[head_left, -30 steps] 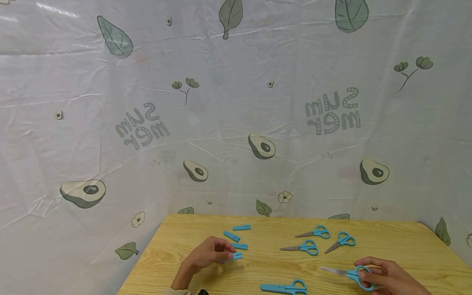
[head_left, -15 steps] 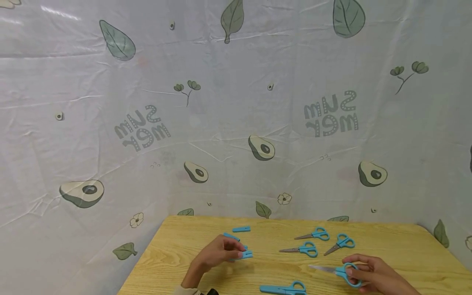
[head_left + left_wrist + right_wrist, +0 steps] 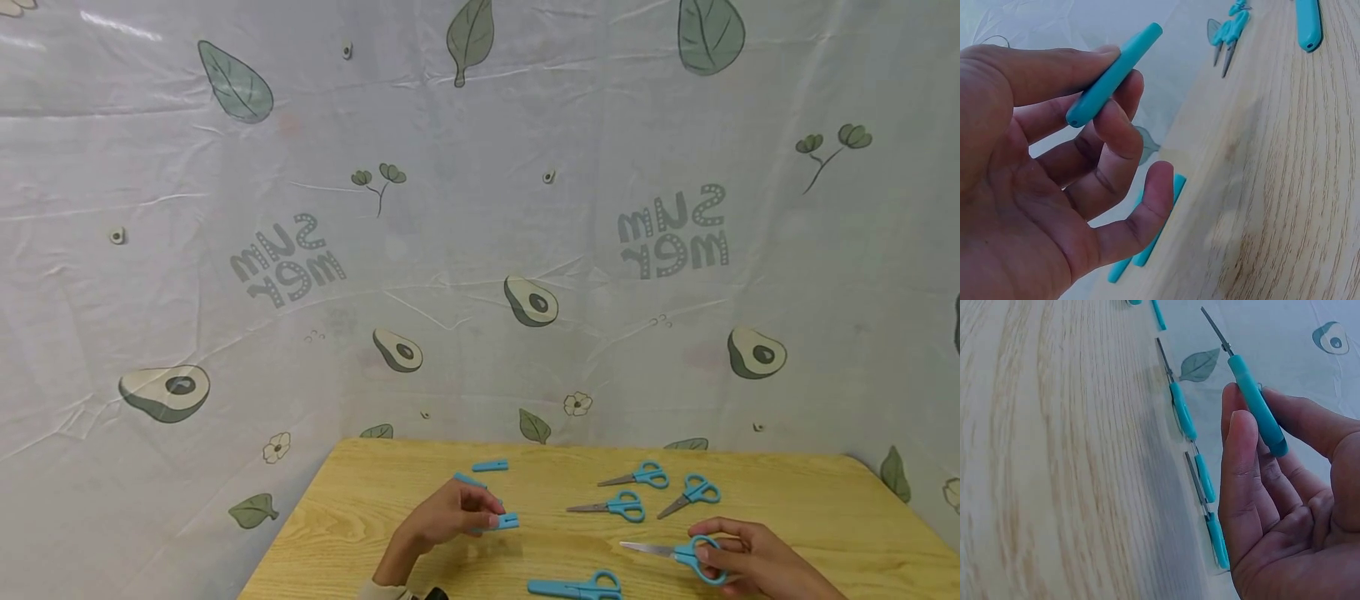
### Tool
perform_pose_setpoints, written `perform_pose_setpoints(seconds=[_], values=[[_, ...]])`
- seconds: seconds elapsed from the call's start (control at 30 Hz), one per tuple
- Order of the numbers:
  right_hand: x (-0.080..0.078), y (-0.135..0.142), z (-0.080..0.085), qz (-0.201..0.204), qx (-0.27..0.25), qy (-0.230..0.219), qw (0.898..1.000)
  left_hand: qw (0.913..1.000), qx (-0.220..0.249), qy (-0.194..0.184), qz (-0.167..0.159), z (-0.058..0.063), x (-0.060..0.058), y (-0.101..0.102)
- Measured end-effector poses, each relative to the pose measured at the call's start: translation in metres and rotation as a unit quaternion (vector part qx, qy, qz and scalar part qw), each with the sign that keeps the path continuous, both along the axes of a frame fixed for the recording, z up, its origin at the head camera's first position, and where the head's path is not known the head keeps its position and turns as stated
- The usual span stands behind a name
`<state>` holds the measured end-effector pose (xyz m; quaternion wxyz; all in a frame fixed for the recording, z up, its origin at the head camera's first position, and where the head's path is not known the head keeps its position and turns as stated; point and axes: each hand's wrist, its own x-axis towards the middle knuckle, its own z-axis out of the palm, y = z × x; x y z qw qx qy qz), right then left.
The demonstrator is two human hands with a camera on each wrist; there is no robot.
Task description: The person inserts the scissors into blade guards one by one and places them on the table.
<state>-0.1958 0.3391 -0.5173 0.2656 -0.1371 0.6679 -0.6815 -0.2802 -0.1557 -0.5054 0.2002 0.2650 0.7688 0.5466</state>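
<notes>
Notably, left hand [image 3: 448, 515] pinches blue cover [image 3: 509, 521], left of the sheathed scissors [image 3: 573, 588]; right hand [image 3: 759, 560] pinches bare scissors [image 3: 683, 553], right of them. Skewed aim could jab blade [image 3: 648, 549] into fingertips [image 3: 492, 522].

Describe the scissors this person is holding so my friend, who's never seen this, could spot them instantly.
Start with the wooden table, then find the right hand at the head view's lower right. It pinches blue-handled scissors, blades pointing left. The other four pairs lie on the table; only this one is held up.
</notes>
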Motion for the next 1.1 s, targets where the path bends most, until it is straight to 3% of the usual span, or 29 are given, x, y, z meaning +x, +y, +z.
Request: perform_pose_setpoints(seconds=[0.47,1.1], values=[[-0.008,-0.018,0.000,-0.025,0.072,0.033,0.997,0.9998,-0.011,0.002,-0.017,0.004,0.000,0.012],[-0.021,-0.052,0.004,-0.048,0.099,0.045,0.993,0.9994,-0.001,-0.002,-0.036,-0.001,-0.003,0.017]])
